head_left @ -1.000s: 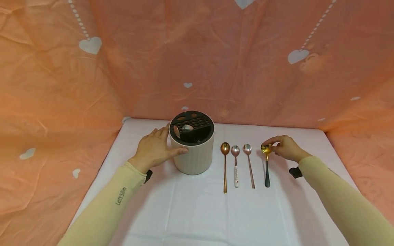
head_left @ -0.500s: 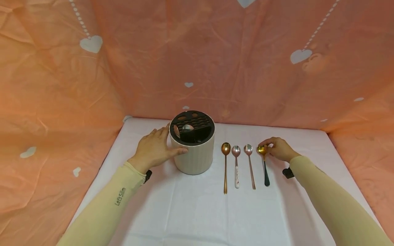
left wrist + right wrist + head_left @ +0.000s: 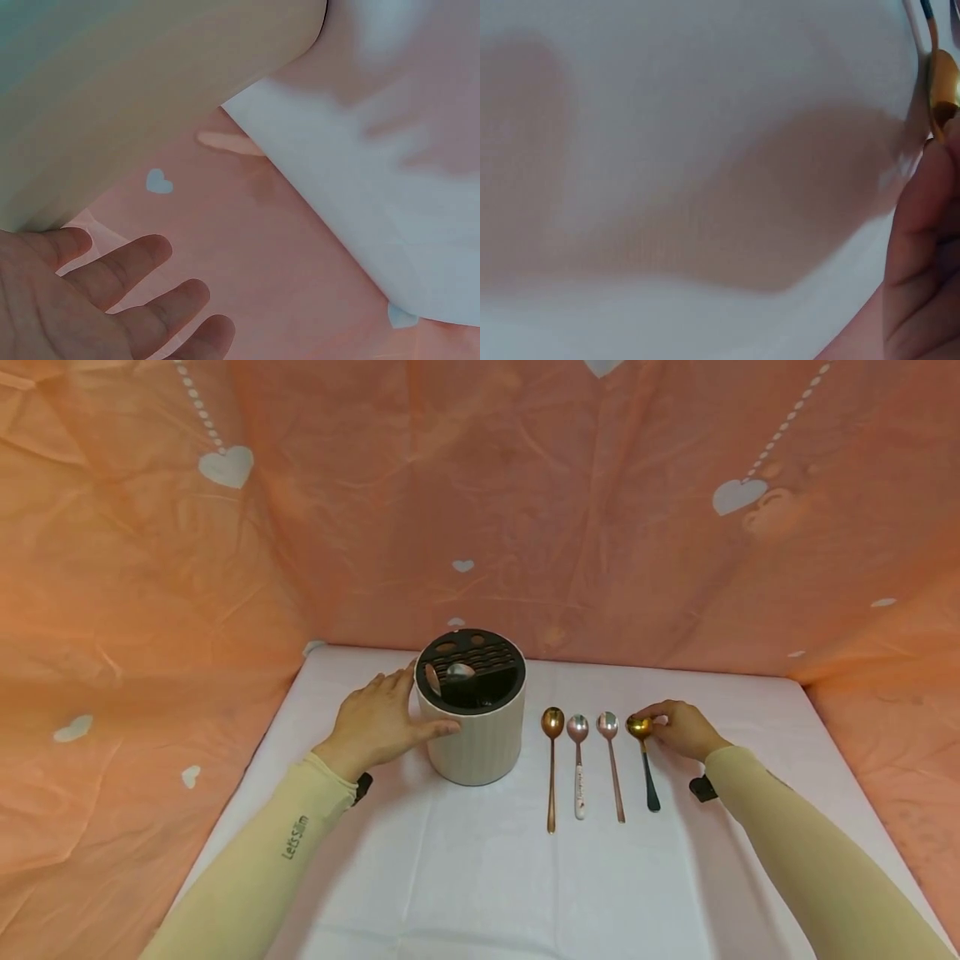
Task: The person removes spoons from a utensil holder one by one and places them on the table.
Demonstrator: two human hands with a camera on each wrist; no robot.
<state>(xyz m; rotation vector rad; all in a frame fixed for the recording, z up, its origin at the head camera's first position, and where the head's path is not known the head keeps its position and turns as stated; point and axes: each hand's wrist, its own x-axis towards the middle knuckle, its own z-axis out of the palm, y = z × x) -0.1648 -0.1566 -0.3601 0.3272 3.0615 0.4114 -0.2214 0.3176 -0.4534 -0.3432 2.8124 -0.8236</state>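
My left hand (image 3: 375,722) rests against the left side of a ribbed beige utensil holder (image 3: 480,747), fingers spread and thumb across its front. In the left wrist view the fingers are straight, alongside the holder's wall. At the right, my right hand (image 3: 686,729) pinches the bowl of a gold spoon with a dark handle (image 3: 651,785). The right wrist view shows fingertips at the gold bowl (image 3: 945,79). To its left lie a copper-coloured spoon (image 3: 552,768), a spoon with a patterned white handle (image 3: 579,777) and a rose-gold spoon (image 3: 613,768), bowls pointing away.
The holder's black slotted lid (image 3: 487,652) has round holes, narrow slits and a larger opening; a spoon bowl (image 3: 459,672) shows in it. A white cloth (image 3: 480,877) covers the table. An orange curtain (image 3: 525,527) with pale hearts hangs behind and at the sides.
My right hand has shifted left with the gold spoon's bowl, so the spoon slants and its bowl sits closer to the rose-gold spoon. My left hand stays on the holder.
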